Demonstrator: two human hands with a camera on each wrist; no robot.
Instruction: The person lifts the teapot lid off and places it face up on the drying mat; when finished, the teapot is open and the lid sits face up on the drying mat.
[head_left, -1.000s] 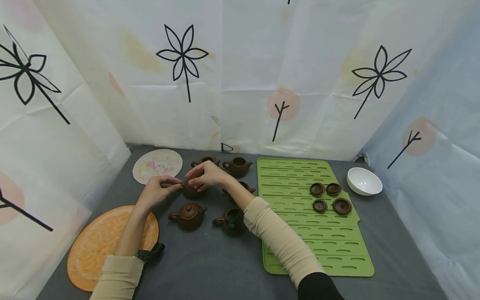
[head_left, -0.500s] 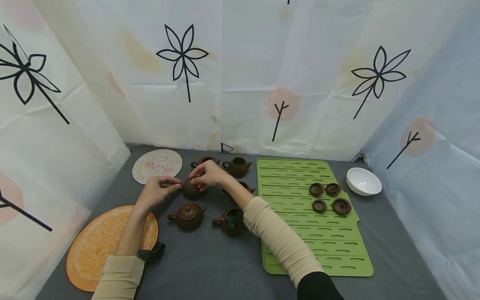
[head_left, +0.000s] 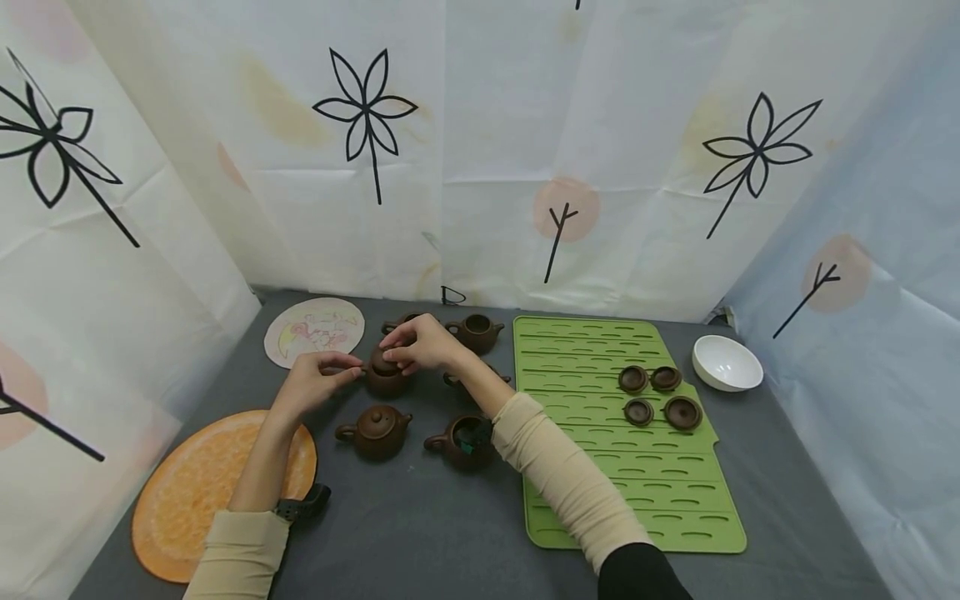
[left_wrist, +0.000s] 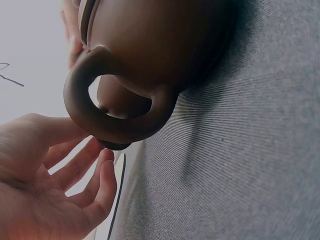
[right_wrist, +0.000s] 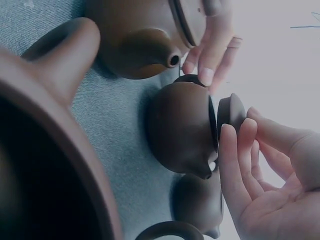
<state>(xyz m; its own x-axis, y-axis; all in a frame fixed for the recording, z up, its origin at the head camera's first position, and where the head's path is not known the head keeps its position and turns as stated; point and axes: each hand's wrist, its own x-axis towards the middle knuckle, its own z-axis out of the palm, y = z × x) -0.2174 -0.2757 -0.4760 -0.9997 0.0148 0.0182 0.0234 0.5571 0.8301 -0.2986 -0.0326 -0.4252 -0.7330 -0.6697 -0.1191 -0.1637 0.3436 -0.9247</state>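
My left hand (head_left: 318, 383) pinches the looped handle (left_wrist: 82, 107) of a small brown teapot (head_left: 386, 383) that stands on the grey cloth. In my right hand (head_left: 429, 343), thumb and fingertips hold the teapot's round brown lid (right_wrist: 231, 111). A narrow gap separates the lid from the pot's mouth in the right wrist view. Nearer to me sits a lidded teapot (head_left: 380, 432). Beside it an uncovered teapot (head_left: 457, 446) shows something dark green at its mouth. Another uncovered teapot (head_left: 478, 333) stands behind my right hand, and two more are partly hidden by my right hand and arm.
Several brown lids (head_left: 683, 413) lie on a green ridged mat (head_left: 600, 492) at the right. Past it stands a white bowl (head_left: 727, 363). An orange round mat (head_left: 202, 483) lies under my left forearm, with a pale patterned disc (head_left: 315, 329) farther back.
My right hand has risen slightly with the lid, and more of the pot below now shows. The left hand has stayed at the handle.
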